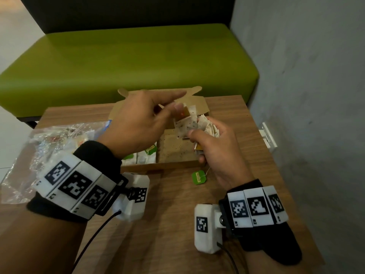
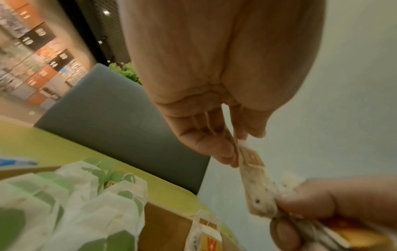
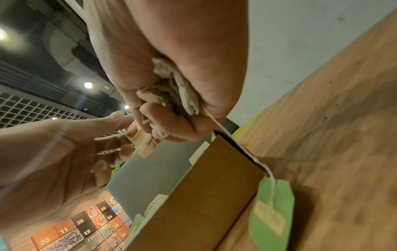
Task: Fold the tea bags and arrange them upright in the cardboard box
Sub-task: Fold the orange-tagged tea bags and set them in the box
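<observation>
Left hand (image 1: 138, 119): raised over the cardboard box (image 1: 177, 153), thumb and fingertips pinching the top edge of one tea bag (image 1: 185, 123), the forefinger stretched out straight above it. Right hand (image 1: 215, 147): closed around a bunch of tea bags (image 1: 209, 125), its thumb pressed on the lower end of the same single bag. The two hands are close together, joined only by that bag, which stands roughly upright between them with an orange tag at its upper end.

A green tag (image 1: 199, 177) hangs on a string from the right fist and lies on the table (image 1: 227, 194) just outside the near wall of the box.

The box sits open on the table, flaps back. Its left part already holds a row of white bags with green tags (image 1: 144, 155), standing on edge. The right part shows bare floor, speckled with tea dust.

Assessment: one bag is being drawn off the bunch for folding; the task looks partly done, with a handful still to place.

Next move calls for freeing the single bag without dragging its neighbours out, tucking string and tag against it, then setting it upright beside the standing row.

To the left, a clear plastic bag (image 1: 39, 155) lies crumpled on the table. A green bench (image 1: 128, 62) stands behind
</observation>
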Motion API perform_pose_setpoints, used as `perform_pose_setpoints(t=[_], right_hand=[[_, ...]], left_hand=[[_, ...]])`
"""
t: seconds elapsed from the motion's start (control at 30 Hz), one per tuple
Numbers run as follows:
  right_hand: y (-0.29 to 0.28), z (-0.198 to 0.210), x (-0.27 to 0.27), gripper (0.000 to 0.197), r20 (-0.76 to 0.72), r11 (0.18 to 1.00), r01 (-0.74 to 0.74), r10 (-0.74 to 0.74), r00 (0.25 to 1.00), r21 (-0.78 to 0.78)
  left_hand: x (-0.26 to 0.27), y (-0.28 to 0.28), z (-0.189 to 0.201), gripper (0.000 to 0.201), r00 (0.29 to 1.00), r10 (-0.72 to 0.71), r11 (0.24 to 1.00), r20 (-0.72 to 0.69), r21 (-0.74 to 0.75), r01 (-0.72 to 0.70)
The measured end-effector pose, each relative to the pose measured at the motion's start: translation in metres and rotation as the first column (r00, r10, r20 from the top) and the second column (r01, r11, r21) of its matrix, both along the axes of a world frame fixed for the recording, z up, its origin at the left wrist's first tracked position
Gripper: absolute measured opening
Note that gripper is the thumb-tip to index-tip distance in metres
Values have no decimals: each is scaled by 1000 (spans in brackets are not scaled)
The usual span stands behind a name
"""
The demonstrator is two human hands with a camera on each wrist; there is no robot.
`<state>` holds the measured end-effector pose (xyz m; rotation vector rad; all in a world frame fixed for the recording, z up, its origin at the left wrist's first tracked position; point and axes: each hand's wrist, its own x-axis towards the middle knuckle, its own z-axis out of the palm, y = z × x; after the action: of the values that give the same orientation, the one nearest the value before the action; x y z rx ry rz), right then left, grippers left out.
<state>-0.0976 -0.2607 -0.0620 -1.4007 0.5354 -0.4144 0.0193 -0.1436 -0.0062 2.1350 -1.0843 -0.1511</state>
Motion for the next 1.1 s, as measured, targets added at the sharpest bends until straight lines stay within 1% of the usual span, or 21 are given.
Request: perform_pose_setpoints(t=[0.07, 0.17, 0.23, 0.33, 0.43, 0.53, 0.6, 0.73, 0.8, 0.93, 1.1], right_hand=[[0, 1, 0, 18, 1, 999, 0, 0, 1000, 32], [2, 2, 0, 19, 4, 998, -17, 17, 1000, 57], [2, 1, 1, 18, -16, 999, -24, 24, 1000, 24], [2, -2, 2, 17, -50, 998, -24, 22, 999, -51], [1, -4, 3, 15, -78, 998, 12, -17, 997, -64], [-1, -7, 4, 11, -107, 994, 84, -91, 990, -70], [-2, -9, 4, 11, -118, 991, 100, -110, 987, -83], [-2, -9, 4, 14, -143, 988, 79, -97, 985, -130], [-2, -9, 4, 14, -150, 987, 68, -90, 985, -145], [-2, -9, 4, 14, -151, 984, 60, -86, 985, -168], [-2, -8, 3, 15, -162, 985, 43, -70, 984, -167]], left_hand=[[3, 2, 2, 29, 998, 21, 999, -67, -49, -24], [7, 3, 2, 21, 991, 48, 995, -124, -85, -59], [7, 1, 0, 17, 989, 61, 994, -135, -86, -73], [8, -1, 0, 11, 991, 80, 994, -109, -64, -87], [16, -5, -2, 6, 991, 117, 993, -68, -8, -118], [29, -11, -7, 2, 989, 134, 986, -60, 107, -127], [34, -16, -11, 2, 992, 119, 974, -36, 196, -110], [40, -27, -19, 5, 998, 67, 943, 19, 327, -70], [42, -32, -20, 5, 996, 71, 931, 61, 354, -88], [43, -38, -21, 8, 980, 60, 921, 191, 368, -128], [46, -38, -25, 10, 976, 17, 866, 216, 485, -122]])
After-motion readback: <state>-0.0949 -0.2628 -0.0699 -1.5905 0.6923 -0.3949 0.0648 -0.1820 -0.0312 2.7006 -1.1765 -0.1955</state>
